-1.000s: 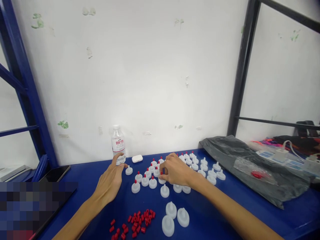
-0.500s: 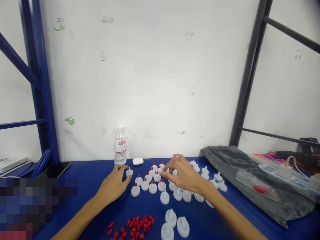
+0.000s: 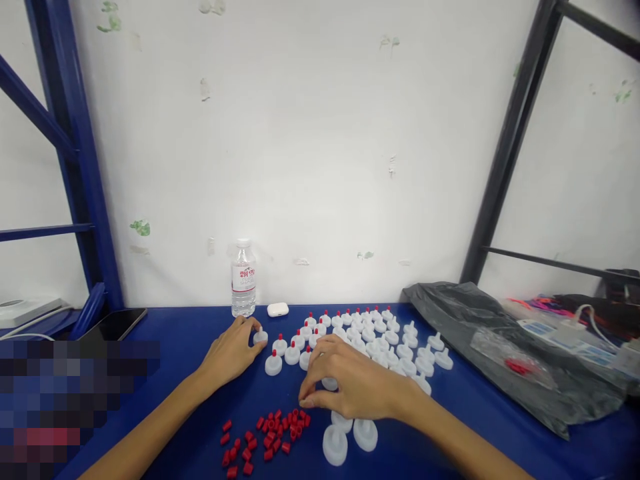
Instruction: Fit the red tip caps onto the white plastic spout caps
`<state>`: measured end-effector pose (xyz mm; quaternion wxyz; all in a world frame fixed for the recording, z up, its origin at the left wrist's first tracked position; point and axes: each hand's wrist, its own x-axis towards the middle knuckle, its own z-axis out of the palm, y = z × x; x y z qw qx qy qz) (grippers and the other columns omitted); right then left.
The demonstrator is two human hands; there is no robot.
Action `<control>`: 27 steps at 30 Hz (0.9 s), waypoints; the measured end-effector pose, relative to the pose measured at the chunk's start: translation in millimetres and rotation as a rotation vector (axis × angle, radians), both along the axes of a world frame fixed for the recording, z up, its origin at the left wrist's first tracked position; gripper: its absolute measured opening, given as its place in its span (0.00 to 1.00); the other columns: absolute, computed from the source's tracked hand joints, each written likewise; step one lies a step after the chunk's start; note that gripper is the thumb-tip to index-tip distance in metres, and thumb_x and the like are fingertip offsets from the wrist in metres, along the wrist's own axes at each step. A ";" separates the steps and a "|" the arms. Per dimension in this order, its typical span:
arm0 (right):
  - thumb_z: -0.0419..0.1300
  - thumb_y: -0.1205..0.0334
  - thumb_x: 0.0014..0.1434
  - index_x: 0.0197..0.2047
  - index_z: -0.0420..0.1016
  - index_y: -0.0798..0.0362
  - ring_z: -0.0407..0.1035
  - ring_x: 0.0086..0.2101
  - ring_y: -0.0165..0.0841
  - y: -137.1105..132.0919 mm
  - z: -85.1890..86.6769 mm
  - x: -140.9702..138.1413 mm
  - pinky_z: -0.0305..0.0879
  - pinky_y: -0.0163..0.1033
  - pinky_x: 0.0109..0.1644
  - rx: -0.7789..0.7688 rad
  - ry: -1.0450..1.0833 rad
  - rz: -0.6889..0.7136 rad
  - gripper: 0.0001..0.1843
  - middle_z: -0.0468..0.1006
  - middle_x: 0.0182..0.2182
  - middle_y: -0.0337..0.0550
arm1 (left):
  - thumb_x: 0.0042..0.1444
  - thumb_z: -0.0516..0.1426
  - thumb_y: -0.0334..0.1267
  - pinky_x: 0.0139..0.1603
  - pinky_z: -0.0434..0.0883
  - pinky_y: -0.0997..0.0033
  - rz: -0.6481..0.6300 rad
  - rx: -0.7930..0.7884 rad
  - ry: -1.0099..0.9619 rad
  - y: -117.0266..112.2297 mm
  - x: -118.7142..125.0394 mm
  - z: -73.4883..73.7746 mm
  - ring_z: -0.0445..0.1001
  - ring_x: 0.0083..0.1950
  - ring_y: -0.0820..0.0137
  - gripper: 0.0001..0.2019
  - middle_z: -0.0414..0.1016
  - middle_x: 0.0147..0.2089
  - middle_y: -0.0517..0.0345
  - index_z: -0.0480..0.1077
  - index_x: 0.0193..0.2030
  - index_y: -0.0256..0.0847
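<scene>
Lid point(image 3: 261, 338): 1, apart from main group at its L edge, on blue surface point(image 3: 190, 427), just beside L hand point(image 3: 227, 357). Stands upright, nozzle up, long axis approx. vertical; L side partly hidden by fingers. L hand narrow: thumb + index pinched on lid, firmness unclear. R hand point(image 3: 353, 380): thumb + index tips nearly together, narrow gap, just above red tips point(image 3: 286, 447); can't tell if anything's held. Red tips: approx. 30, loose, overlapping, so exact no. unclear; axes every which way, most lying down. Main group point(image 3: 369, 333): approx. 16 w/ red tops, rest bare; exact total unclear, R hand hides some. Most nozzles up; 3 bare ones nearer the wearer, the back one partly under R wrist. Farther out: 1 bottle point(image 3: 243, 283), upright; 1 white case point(image 3: 278, 309); 1 grey bag point(image 3: 453, 327) w/ clear packet point(image 3: 515, 357) on top, red contents blurred. Phone point(image 3: 113, 330) partly cut off by pixelated patch, lower L.
</scene>
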<state>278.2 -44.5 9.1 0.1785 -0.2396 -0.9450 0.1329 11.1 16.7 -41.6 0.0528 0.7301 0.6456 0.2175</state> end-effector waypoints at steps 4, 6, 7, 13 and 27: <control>0.64 0.58 0.64 0.45 0.83 0.47 0.70 0.43 0.32 1.4 -5.5 -2.5 0.56 0.39 0.58 0.009 0.001 0.014 0.08 0.84 0.38 0.35 | 0.59 0.53 0.44 0.54 0.68 0.61 -0.015 0.029 -0.008 2.1 -1.3 -1.6 0.75 0.54 0.57 0.15 0.76 0.53 0.50 0.71 0.50 0.42; 0.62 0.58 0.65 0.47 0.82 0.47 0.70 0.44 0.32 2.8 -9.7 -4.3 0.55 0.39 0.59 0.026 -0.009 0.048 0.09 0.84 0.40 0.35 | 0.60 0.52 0.43 0.53 0.68 0.61 -0.016 0.040 -0.011 3.3 -2.0 -3.7 0.75 0.54 0.57 0.16 0.77 0.53 0.49 0.72 0.51 0.42; 0.61 0.59 0.66 0.47 0.82 0.48 0.70 0.44 0.32 3.5 -12.0 -5.3 0.54 0.39 0.59 0.034 -0.021 0.067 0.09 0.84 0.40 0.35 | 0.60 0.51 0.44 0.52 0.68 0.61 -0.015 0.044 -0.012 3.9 -2.3 -4.9 0.75 0.53 0.56 0.16 0.77 0.53 0.49 0.72 0.51 0.41; 0.61 0.59 0.66 0.43 0.82 0.48 0.71 0.44 0.31 6.9 -21.8 -8.6 0.53 0.39 0.57 0.084 -0.066 0.100 0.07 0.84 0.38 0.34 | 0.61 0.51 0.46 0.46 0.69 0.62 -0.023 0.080 -0.033 4.4 -1.2 -6.2 0.77 0.45 0.58 0.17 0.77 0.49 0.48 0.73 0.49 0.41; 0.65 0.62 0.63 0.40 0.80 0.49 0.74 0.40 0.31 6.8 -17.0 -8.8 0.55 0.40 0.59 0.038 0.020 0.021 0.02 0.84 0.35 0.35 | 0.65 0.50 0.47 0.44 0.70 0.66 -0.106 0.262 -0.150 -18.8 18.9 19.7 0.77 0.37 0.65 0.20 0.78 0.44 0.53 0.69 0.56 0.38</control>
